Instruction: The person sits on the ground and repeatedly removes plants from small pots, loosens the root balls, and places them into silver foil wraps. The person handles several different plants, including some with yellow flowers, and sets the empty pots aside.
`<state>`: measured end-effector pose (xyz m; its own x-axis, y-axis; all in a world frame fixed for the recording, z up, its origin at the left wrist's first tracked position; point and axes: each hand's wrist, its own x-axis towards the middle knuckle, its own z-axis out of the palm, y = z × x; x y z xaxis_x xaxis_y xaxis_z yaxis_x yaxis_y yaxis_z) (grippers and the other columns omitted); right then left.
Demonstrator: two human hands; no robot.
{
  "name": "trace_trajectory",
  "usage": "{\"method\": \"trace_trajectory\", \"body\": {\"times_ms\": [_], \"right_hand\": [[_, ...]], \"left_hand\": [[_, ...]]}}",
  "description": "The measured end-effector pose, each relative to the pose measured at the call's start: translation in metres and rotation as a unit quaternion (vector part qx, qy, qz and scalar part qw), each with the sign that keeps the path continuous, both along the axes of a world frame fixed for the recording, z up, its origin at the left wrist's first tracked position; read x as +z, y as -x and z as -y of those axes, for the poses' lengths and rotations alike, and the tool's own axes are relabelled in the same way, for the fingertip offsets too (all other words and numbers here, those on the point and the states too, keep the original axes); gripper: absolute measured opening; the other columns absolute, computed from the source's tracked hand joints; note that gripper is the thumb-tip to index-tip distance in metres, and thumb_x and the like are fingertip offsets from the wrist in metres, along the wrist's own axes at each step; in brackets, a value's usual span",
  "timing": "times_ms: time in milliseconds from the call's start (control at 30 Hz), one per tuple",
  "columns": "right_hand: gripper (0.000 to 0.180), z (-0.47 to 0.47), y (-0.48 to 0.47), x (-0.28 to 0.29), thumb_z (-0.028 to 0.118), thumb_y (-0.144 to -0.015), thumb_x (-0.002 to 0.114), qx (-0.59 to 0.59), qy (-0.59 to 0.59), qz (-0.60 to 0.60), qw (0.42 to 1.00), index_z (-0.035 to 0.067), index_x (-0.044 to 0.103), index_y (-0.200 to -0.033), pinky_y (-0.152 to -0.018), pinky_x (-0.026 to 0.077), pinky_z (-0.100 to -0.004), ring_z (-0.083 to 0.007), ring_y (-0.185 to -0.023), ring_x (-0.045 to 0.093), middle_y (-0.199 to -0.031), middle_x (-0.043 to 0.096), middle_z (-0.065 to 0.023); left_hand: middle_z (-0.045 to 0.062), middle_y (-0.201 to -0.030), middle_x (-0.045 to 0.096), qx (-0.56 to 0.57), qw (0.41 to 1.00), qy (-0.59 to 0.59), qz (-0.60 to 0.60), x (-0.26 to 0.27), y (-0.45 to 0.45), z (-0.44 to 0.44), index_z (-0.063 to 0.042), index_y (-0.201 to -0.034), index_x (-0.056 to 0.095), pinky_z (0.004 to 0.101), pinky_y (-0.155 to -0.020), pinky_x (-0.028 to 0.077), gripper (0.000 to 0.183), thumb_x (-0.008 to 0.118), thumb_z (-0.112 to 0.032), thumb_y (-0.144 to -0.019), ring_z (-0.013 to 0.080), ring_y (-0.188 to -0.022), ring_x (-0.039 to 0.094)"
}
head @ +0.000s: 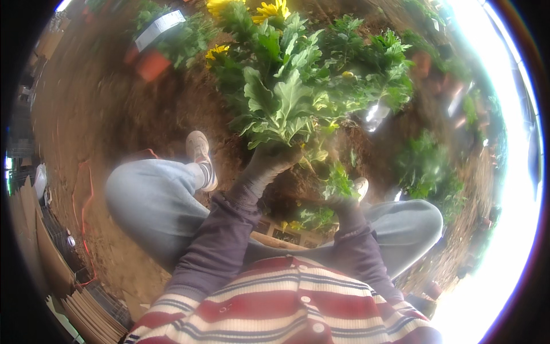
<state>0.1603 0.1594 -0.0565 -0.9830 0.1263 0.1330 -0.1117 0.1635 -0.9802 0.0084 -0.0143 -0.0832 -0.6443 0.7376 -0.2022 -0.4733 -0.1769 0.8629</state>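
My gloved left hand (pixel 278 155) is closed around the lower stems of a leafy plant with yellow flowers (pixel 285 94), which looks like chrysanthemum. The leaves spread upward and away from the hand, hiding its fingers. Nearer my right knee, my right hand (pixel 343 201) is at the lower part of a small leafy sprig (pixel 339 180); its fingers are mostly hidden and blurred, so its grip cannot be told. Between and below the hands, more cut greenery (pixel 316 217) lies by a printed cardboard piece (pixel 285 234).
Potted plants with orange-red pots (pixel 152 65) stand at the upper left, one bearing a white label (pixel 160 29). More leafy plants (pixel 425 165) are on the right. An orange cord (pixel 88 206) runs over brown soil at left, near stacked cardboard sheets (pixel 92 316).
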Motion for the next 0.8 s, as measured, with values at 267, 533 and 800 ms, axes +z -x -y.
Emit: {"method": "trace_trajectory", "body": {"times_ms": [267,533,800], "right_hand": [[0.067,0.002,0.01,-0.025,0.033,-0.108,0.054,-0.032,0.39,0.104,0.914,0.008,0.026,-0.164,-0.109,0.048,-0.033,-0.02,-0.128,0.055,-0.156,0.043,-0.0095],[0.064,-0.002,0.009,-0.026,0.037,-0.109,0.052,-0.054,0.249,0.083,0.963,0.006,0.031,-0.161,-0.093,0.055,-0.0284,-0.0161,-0.112,0.062,-0.138,0.056,-0.01],[0.055,0.002,0.017,-0.022,0.032,-0.109,0.053,-0.113,0.336,0.151,0.923,0.005,0.04,-0.155,-0.079,0.057,-0.0253,-0.0115,-0.092,0.065,-0.115,0.065,-0.0071]], "left_hand": [[-0.002,-0.082,0.066,-0.043,0.991,0.126,-0.026,0.051,0.006,0.002,-0.003,-0.09,0.072,0.0237,-0.064,0.045,0.018,0.079,-0.02,-0.093,0.0054,-0.072,0.057],[0.002,-0.092,0.074,-0.113,0.921,0.37,-0.047,0.095,0.015,-0.001,0.0,-0.102,0.076,0.0227,-0.069,0.052,0.017,0.078,-0.014,-0.093,0.0069,-0.079,0.065],[0.004,-0.093,0.074,-0.058,0.989,0.131,-0.024,0.028,0.007,0.003,0.002,-0.104,0.076,0.0222,-0.071,0.053,0.021,0.079,-0.015,-0.093,0.0076,-0.08,0.066]]}}
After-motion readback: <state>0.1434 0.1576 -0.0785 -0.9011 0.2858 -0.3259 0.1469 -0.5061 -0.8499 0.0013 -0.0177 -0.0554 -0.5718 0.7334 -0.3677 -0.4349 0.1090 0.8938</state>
